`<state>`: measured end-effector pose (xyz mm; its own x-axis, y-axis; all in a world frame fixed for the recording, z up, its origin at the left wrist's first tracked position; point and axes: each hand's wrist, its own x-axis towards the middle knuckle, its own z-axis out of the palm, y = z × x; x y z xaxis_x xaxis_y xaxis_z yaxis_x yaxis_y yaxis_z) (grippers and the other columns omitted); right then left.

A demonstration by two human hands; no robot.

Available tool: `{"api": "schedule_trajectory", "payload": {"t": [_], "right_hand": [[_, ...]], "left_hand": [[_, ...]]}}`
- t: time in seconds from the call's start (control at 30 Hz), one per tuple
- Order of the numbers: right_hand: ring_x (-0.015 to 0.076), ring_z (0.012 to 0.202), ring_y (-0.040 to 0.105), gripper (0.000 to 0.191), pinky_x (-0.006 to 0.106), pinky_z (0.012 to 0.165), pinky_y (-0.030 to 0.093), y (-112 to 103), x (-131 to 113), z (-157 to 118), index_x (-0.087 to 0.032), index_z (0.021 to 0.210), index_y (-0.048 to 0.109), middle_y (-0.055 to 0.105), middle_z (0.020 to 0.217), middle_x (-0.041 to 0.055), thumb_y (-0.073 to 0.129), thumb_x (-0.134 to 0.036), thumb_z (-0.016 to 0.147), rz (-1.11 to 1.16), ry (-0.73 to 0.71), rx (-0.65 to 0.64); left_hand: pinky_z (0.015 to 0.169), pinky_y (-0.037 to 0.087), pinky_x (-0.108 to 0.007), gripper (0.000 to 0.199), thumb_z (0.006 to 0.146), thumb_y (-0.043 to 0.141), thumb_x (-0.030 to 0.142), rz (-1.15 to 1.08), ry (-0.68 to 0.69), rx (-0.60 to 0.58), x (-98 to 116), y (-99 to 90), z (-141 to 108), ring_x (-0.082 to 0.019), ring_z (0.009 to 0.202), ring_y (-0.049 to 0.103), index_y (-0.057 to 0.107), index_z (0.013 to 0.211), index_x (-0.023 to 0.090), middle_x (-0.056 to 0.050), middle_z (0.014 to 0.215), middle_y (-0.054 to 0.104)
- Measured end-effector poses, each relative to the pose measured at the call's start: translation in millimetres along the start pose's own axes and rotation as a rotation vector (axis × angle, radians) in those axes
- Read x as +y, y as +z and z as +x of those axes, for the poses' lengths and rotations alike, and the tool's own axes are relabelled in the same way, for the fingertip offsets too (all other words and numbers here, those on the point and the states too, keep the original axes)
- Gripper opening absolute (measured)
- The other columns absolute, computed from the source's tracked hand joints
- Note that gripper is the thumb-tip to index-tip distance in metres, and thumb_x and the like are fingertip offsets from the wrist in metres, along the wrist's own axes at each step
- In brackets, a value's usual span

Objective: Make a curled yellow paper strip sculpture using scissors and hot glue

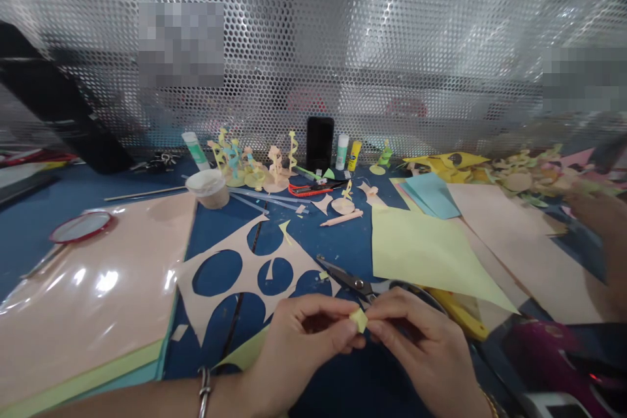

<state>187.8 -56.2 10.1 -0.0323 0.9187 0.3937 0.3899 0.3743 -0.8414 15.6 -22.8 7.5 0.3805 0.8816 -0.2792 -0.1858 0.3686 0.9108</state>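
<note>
A small folded piece of pale yellow paper (pixel 359 320) sits between my two hands at the front of the blue table. My left hand (pixel 313 339) pinches its left side between thumb and index finger. From the other side, the fingertips of my right hand (pixel 421 343) close on its right edge. Just behind my hands lie scissors (pixel 361 286), blades pointing to the upper left, their handles partly covered by my right hand. A pale pink sheet with round holes cut out (pixel 252 279) spreads out left of the scissors.
At left lies a glossy pink paper pack (pixel 122 294) with a magnifying glass (pixel 81 228). A tub (pixel 208 188), paper figures (pixel 274 163), glue sticks (pixel 341 151) and a phone (pixel 320 144) stand behind. Yellow paper (pixel 421 248) lies right; another person's hand (pixel 597 222) shows at the edge.
</note>
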Motion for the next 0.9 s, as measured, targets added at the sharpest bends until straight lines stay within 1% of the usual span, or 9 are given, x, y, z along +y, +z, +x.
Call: {"api": "schedule_trajectory", "payload": {"t": [0.17,0.33,0.43,0.53,0.67,0.9], "right_hand": [[0.0136,0.067,0.066,0.009,0.020,0.061,0.053,1.2,-1.2,-0.5,-0.023,0.078,0.069,0.069,0.074,0.0001,0.065,-0.018,0.084,-0.010,0.027,0.004],[0.0140,0.063,0.065,0.007,0.021,0.056,0.053,2.5,-0.3,-0.6,-0.023,0.078,0.069,0.068,0.071,0.0002,0.065,-0.022,0.084,-0.011,0.028,0.019],[0.0131,0.062,0.065,0.008,0.019,0.056,0.052,2.6,0.2,-0.3,-0.023,0.077,0.068,0.067,0.071,-0.0005,0.065,-0.022,0.085,-0.027,0.026,0.023],[0.0127,0.066,0.066,0.010,0.019,0.060,0.053,2.1,-0.1,-0.7,-0.024,0.078,0.068,0.068,0.073,-0.0011,0.063,-0.019,0.086,-0.076,-0.002,0.023],[0.0123,0.069,0.066,0.010,0.019,0.065,0.053,1.0,-0.7,-2.6,-0.024,0.079,0.065,0.068,0.076,-0.0017,0.062,-0.018,0.087,-0.137,-0.059,0.015],[0.0119,0.066,0.064,0.013,0.019,0.062,0.052,4.2,-1.0,-3.8,-0.023,0.077,0.061,0.064,0.073,-0.0017,0.058,-0.018,0.088,-0.156,-0.081,0.037]], "left_hand": [[0.057,0.057,-0.020,0.020,0.064,0.084,0.030,-0.025,0.007,-0.018,0.2,0.3,-0.8,-0.017,0.062,0.073,0.077,0.078,0.016,-0.004,0.066,0.076],[0.059,0.058,-0.022,0.023,0.063,0.084,0.030,-0.014,0.000,-0.008,0.8,0.6,-1.4,-0.019,0.063,0.074,0.077,0.079,0.016,-0.005,0.066,0.076],[0.058,0.058,-0.021,0.022,0.064,0.084,0.030,-0.032,0.009,-0.012,1.2,1.0,-1.1,-0.018,0.063,0.074,0.077,0.079,0.016,-0.004,0.066,0.077],[0.056,0.057,-0.019,0.020,0.062,0.085,0.028,-0.063,0.003,-0.020,1.7,1.3,-1.3,-0.017,0.061,0.074,0.077,0.077,0.016,-0.003,0.064,0.076],[0.056,0.057,-0.019,0.022,0.062,0.085,0.029,-0.080,-0.016,-0.028,2.2,1.4,-2.8,-0.017,0.062,0.074,0.077,0.077,0.016,-0.003,0.064,0.075],[0.057,0.056,-0.018,0.022,0.061,0.086,0.028,-0.125,-0.017,-0.065,1.1,1.1,-2.5,-0.015,0.062,0.073,0.077,0.078,0.018,-0.001,0.064,0.075]]}}
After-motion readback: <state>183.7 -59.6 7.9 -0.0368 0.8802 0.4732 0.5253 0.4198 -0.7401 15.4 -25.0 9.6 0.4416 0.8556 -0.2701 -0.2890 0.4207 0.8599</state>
